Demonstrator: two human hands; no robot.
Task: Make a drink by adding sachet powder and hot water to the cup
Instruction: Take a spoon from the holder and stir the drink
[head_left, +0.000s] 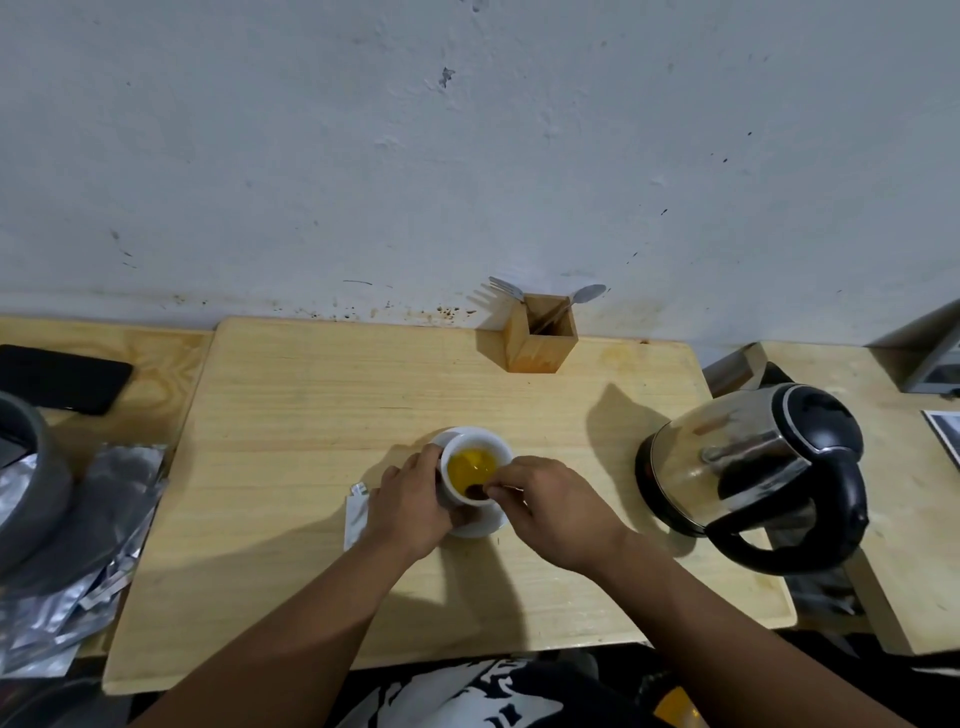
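My left hand (410, 506) grips the white ceramic cup (470, 470) of yellow liquid on its saucer at table centre; my right hand (545, 506), nearer the rim, pinches something small over it, which I cannot identify.

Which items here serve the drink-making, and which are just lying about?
In use: white ceramic cup of yellow liquid, white saucer, torn silver sachet, steel electric kettle, left hand, right hand.

Idle: black phone, wooden cutlery box, foil packets.

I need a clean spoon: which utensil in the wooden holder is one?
The right-leaning spoon, with its rounded bowl; the left one is a pronged fork.
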